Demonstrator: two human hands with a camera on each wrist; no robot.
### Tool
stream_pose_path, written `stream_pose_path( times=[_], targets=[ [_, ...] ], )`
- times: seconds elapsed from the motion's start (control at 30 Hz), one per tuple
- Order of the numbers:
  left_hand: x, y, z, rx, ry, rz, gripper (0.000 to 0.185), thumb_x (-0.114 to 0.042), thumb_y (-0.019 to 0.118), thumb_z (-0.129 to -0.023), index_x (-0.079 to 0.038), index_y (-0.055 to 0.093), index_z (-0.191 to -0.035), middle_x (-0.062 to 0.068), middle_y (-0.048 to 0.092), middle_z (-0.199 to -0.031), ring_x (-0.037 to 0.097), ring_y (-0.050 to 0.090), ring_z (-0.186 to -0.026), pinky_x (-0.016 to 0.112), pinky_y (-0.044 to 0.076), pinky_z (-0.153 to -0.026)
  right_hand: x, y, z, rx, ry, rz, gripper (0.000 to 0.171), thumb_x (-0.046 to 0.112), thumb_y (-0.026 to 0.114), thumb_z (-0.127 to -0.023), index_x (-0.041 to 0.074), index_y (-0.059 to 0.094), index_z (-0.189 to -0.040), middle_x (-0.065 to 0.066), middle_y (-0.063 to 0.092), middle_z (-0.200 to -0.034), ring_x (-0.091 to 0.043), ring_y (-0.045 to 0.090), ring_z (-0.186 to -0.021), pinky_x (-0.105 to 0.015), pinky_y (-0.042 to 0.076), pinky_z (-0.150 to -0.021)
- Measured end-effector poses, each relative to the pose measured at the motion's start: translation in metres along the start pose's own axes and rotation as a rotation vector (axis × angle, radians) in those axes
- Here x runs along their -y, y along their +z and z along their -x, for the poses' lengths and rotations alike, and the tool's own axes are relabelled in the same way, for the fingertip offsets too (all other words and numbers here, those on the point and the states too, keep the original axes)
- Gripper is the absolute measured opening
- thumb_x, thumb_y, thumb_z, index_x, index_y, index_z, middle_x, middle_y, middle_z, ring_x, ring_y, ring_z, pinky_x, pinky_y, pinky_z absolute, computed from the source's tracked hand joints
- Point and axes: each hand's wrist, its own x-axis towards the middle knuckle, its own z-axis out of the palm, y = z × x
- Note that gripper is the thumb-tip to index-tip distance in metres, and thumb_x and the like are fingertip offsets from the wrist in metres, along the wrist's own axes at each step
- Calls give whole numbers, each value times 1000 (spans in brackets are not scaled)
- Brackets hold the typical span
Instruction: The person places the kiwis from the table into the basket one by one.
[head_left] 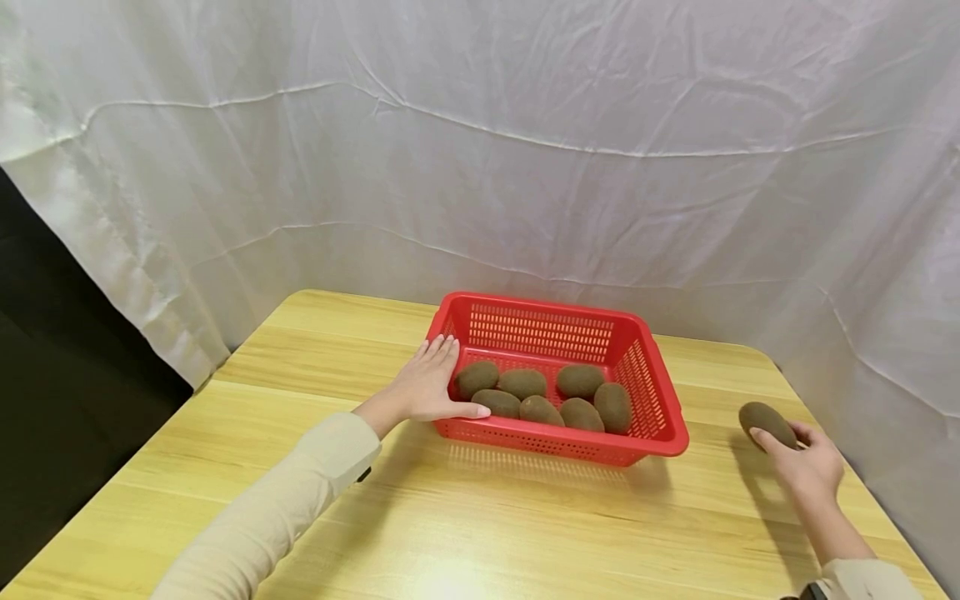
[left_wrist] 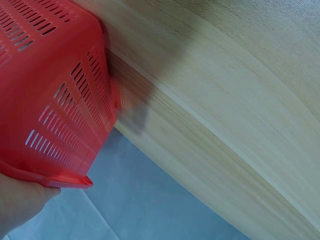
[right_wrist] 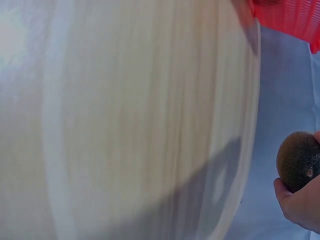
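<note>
Right now: kiwi in the right hand, basket steadied by the left.
Right hand (head_left: 806, 467) grip is curled round a kiwi (head_left: 767, 422) near the counter's (head_left: 525, 517) right edge; left hand (head_left: 429, 385) lies flat-fingered on the red basket's (head_left: 660, 417) left rim, six kiwis (head_left: 551, 396) inside.

Bright even light; soft shadows under basket (head_left: 660, 433); blurred, warped wrist views
</note>
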Motion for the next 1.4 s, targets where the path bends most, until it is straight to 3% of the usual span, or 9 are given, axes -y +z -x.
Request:
stream_pose_path(
  times=[0.2,0.37,0.6,0.87,1.07,1.4],
  targets=[
    [0,0,0,7,-4,-2,116,-78,49,-73,1,6,-148,18,2,-155,31,-1,-145,44,2,-118,5,1,2,42,7,-40,50,38,70,-79,14,56,-120,24,42,-85,12,36,-72,-5,38,-58],
    [-1,0,0,8,-6,-7,116,-77,49,-73,1,6,-148,17,2,-156,31,0,-145,44,2,-118,10,0,3,68,14,-84,51,39,70,-79,20,55,-125,28,41,-84,13,37,-73,-3,38,-59],
    [-1,0,-1,10,-3,-8,117,-79,48,-72,0,7,-148,17,2,-156,31,0,-145,44,3,-118,16,-4,5,104,-34,-75,63,41,69,-80,15,49,-135,31,40,-83,15,38,-74,-4,38,-60],
    [-1,-2,-1,9,-6,-3,115,-76,49,-74,1,5,-148,17,1,-155,31,-1,-145,44,2,-118,30,-4,7,157,-110,-150,56,37,71,-80,21,53,-131,34,43,-81,17,42,-73,-2,41,-60],
    [-1,-4,0,6,1,-7,115,-76,49,-74,2,7,-147,19,2,-155,32,0,-145,44,3,-118,42,-3,9,206,-137,-326,37,24,73,-79,30,61,-114,37,52,-77,17,48,-72,-2,43,-60],
    [-1,-1,1,13,-1,-6,115,-76,49,-75,1,6,-147,18,2,-155,32,0,-145,44,2,-118,60,3,16,260,-192,-601,28,8,73,-78,32,66,-92,26,62,-78,10,54,-73,-3,45,-61]
  ],
)
